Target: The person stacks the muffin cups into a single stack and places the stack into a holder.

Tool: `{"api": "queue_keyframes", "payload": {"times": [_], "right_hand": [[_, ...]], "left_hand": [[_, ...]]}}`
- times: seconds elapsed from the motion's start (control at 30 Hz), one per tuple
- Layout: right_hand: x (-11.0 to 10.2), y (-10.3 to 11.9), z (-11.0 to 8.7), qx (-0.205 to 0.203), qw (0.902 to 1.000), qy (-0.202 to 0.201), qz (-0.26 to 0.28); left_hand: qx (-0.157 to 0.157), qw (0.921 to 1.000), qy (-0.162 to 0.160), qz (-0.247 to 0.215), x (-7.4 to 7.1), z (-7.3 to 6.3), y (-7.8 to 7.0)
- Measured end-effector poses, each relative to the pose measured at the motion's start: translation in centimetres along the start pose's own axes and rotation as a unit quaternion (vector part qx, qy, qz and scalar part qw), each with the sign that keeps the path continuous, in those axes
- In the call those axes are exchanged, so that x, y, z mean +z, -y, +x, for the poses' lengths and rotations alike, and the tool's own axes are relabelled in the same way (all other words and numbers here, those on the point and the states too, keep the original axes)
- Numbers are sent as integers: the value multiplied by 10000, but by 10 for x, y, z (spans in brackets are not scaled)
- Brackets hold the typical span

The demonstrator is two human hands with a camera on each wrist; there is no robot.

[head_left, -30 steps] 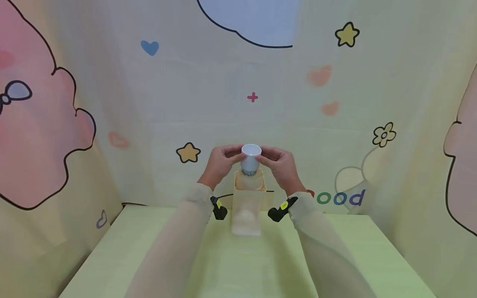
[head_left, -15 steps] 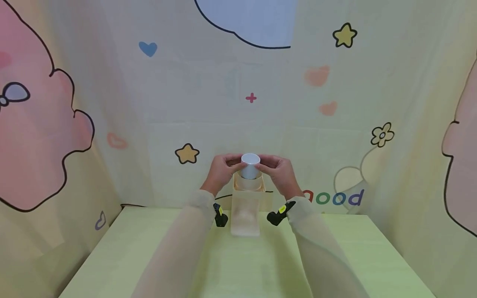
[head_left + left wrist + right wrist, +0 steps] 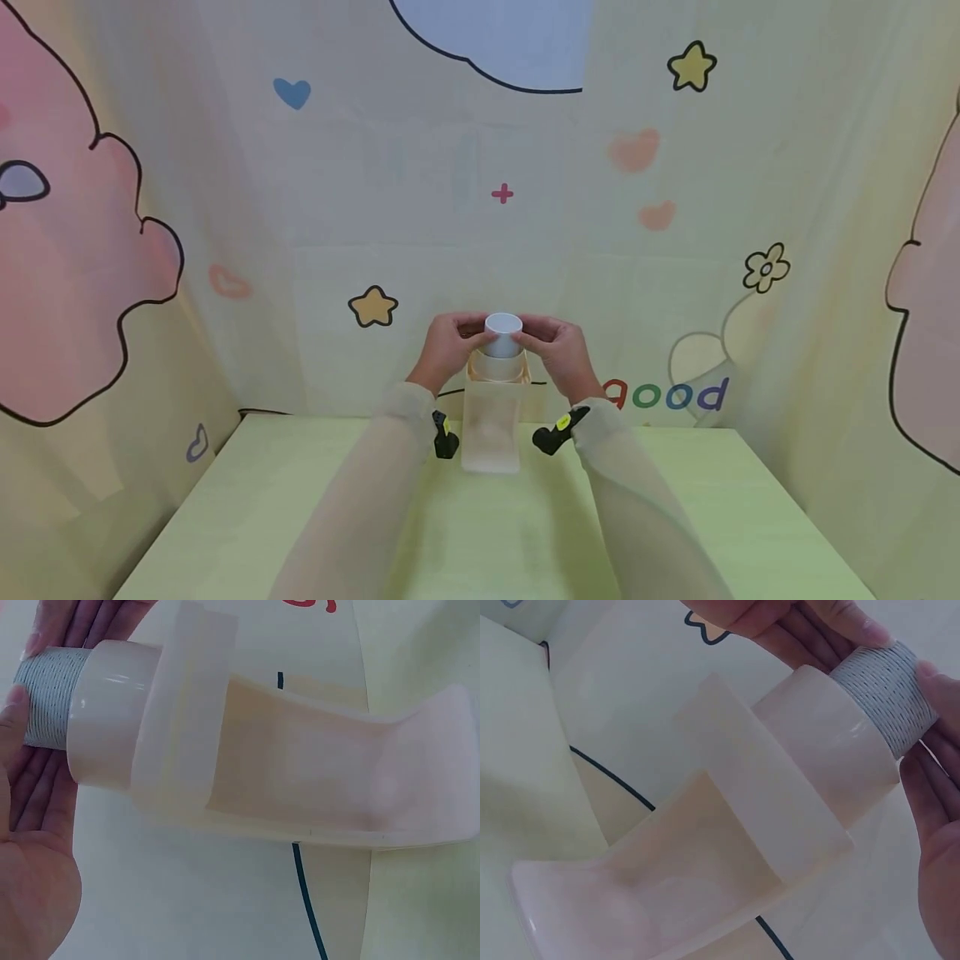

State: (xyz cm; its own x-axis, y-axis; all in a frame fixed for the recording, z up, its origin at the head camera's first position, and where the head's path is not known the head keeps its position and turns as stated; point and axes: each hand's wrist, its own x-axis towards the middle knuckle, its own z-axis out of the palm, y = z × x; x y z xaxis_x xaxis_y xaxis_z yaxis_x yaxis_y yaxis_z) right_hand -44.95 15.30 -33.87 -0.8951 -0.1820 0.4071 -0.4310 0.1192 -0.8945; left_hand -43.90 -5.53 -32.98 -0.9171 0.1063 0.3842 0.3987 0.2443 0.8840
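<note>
A small white cup (image 3: 503,335) with a finely ribbed or woven-looking side (image 3: 52,694) stands mouth up, its lower part inside the round collar (image 3: 500,367) on top of a cream plastic holder (image 3: 491,425). My left hand (image 3: 447,346) holds the cup from the left with thumb in front and fingers behind. From the right, my right hand (image 3: 558,348) pinches it the same way. Below the collar, the holder has an open, scooped chute (image 3: 682,870) that curves outward at its foot. The bottom of the cup is hidden in the collar.
The holder stands near the back of a pale green table (image 3: 480,525). Close behind it hangs a backdrop cloth (image 3: 420,192) printed with hearts, stars and letters. A black wrist camera (image 3: 553,440) hangs below the right wrist, another (image 3: 446,437) below the left.
Both hands have lowered the cup into the collar. The printed band near its bottom, visible a second ago, is now out of sight. The head view has shifted slightly.
</note>
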Motion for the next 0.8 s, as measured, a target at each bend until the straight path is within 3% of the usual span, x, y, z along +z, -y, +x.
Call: {"api": "queue_keyframes", "payload": {"times": [0.4,0.8], "right_hand": [[3,-17,-2,161,9998,-39,-72],[6,-24,-4,254,9995,-54,-201]], "left_hand": [[-173,9977,-66,657,3,-2,11],[-121,9980,-103,614,4,-5,17]]}}
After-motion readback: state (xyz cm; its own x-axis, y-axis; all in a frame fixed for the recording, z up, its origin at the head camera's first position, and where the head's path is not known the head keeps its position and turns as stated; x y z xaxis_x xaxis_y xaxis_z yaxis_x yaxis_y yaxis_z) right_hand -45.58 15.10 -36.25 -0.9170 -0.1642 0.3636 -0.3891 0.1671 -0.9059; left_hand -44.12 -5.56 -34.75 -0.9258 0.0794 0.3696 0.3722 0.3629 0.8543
